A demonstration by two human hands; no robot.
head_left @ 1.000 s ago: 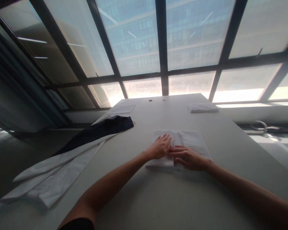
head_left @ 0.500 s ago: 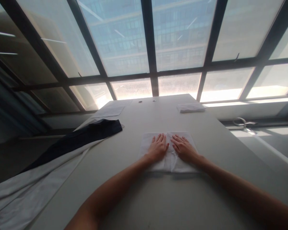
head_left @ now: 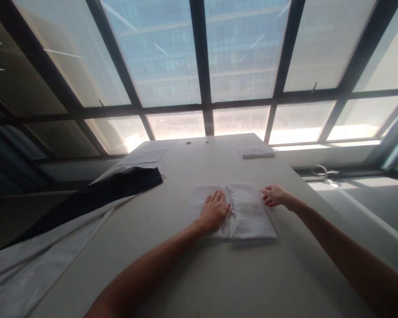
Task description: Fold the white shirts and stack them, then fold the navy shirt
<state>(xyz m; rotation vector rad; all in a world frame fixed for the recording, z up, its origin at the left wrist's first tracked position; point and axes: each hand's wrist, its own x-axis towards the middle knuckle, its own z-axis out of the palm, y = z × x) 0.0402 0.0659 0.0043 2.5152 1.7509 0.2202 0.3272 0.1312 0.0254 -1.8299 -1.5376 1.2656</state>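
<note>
Head view is showing a pale worktop [head_left: 219, 274] running away toward a wall of big windows [head_left: 199, 57], with no box, bin or tray anywhere on it; everything is lying straight on the surface. A folded white cloth [head_left: 248, 216] is sitting flat near the middle of the worktop, its long side running left to right across the view, with a raised fold line running front to back through its middle. The left hand [head_left: 214, 211] is lying palm down on the left half of the cloth, fingers [head_left: 219, 197] spread flat and pointing toward the windows, pressing rather than gripping. The right hand [head_left: 274, 195] is hovering just beyond the cloth's right far corner, its fingers loosely curled and holding nothing.

Left of the cloth, a long white fabric [head_left: 36, 265] is trailing off the worktop's edge with a dark navy garment [head_left: 119, 187] lying over it. Beyond the cloth, a small folded white piece [head_left: 256, 151] is resting near the far right corner, and another flat white sheet [head_left: 142, 156] near the far left.

Compared with half a second ago, the right hand is no longer resting flat on the cloth's right half; it is lifting off to the right, while the left hand is staying put.
</note>
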